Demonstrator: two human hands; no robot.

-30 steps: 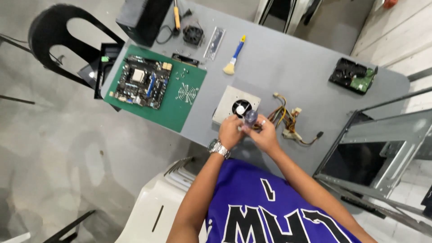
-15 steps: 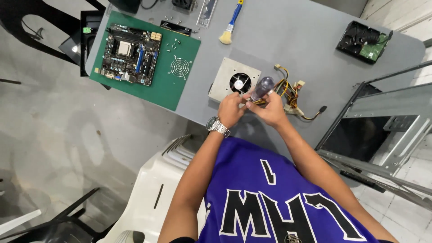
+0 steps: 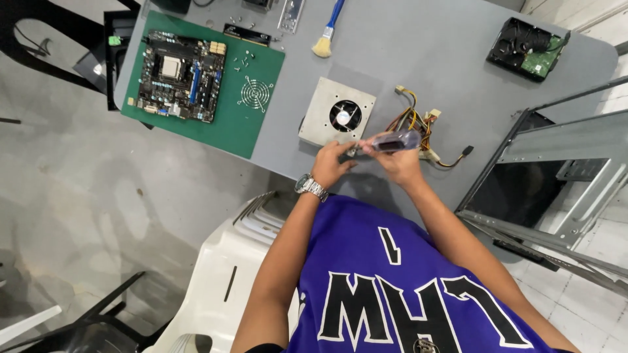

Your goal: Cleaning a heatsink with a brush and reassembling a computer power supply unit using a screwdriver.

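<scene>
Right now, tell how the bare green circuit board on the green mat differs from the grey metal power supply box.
The circuit board is flat, dark, densely populated and untouched; the power supply box is plain grey, has a round fan and coloured wires, and lies by both hands. Both rest on the grey table.

purple sleeveless jersey (image 3: 405,287) with white-edged black lettering, silver wristwatch (image 3: 311,187), bare arms

Grey table (image 3: 418,59). Far left: green mat (image 3: 255,124) carrying a motherboard (image 3: 178,75), loose screws (image 3: 243,61) and a round fan grille (image 3: 255,93). Brush (image 3: 325,33), blue handle, at the far edge, next to a metal plate (image 3: 291,13). Hard drive (image 3: 526,48), board side up, at the far right corner. Open metal case (image 3: 556,176) beside the table's right edge. White chair (image 3: 222,281) below. Black chair (image 3: 39,39) at top left.
</scene>
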